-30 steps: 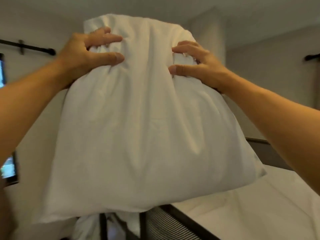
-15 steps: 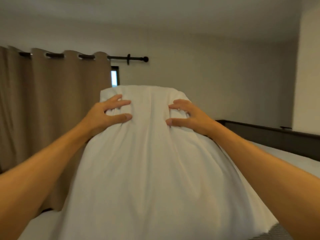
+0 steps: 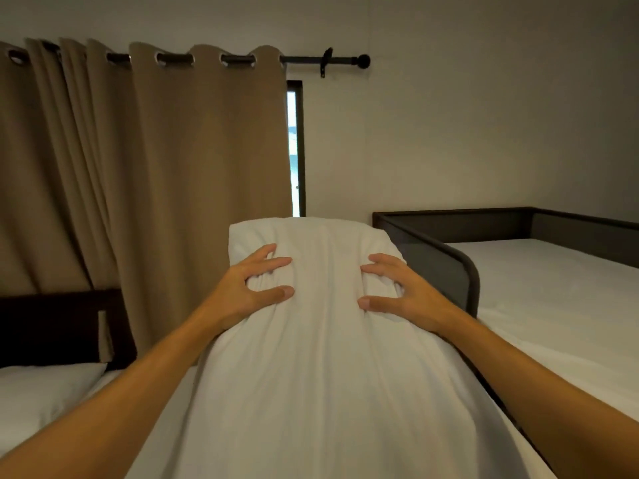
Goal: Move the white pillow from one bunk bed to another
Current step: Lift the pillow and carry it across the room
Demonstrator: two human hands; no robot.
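The white pillow (image 3: 321, 375) fills the lower middle of the view, stretched out away from me. My left hand (image 3: 247, 288) grips a bunch of its cover on the left near the far end. My right hand (image 3: 401, 292) grips the cover on the right at the same height. Both arms reach forward along the pillow's sides. To the right lies an upper bunk bed (image 3: 553, 292) with a white sheet and a dark rail (image 3: 446, 250). At the lower left is another bed (image 3: 52, 392) with a white pillow or sheet on it.
A tan curtain (image 3: 145, 188) hangs on a black rod (image 3: 311, 59) across the left. A narrow strip of window (image 3: 294, 150) shows beside it. A dark headboard (image 3: 58, 326) stands at the left. Pale walls close the room behind.
The view has swung left and down from near the ceiling to the curtain and the beds. The pillow has come down in the frame, and both hands keep their hold on it.
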